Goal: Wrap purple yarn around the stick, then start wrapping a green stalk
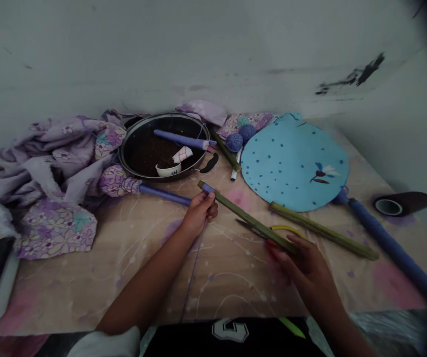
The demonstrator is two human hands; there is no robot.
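Note:
My left hand [200, 210] pinches a green stick [245, 218] near its far end, where a short band of purple yarn [208, 188] is wound around it. From that hand a thin yarn strand [194, 272] runs down across the table toward me. My right hand [308, 263] closes its fingers on the near end of the same stick, which slants between both hands above the table. Scissors with a yellow and red handle [289, 228] lie partly hidden under the stick and right hand. Beyond them rests a second green stick [325, 230].
A dark pan [139, 171] of brown material stands at the back. Flowered cloth [57, 223] is heaped left. Blue yarn balls [233, 142], a marker [236, 166], a blue dotted round fan [291, 163], its wrapped handle [388, 243] and a dark roll [402, 203] lie right.

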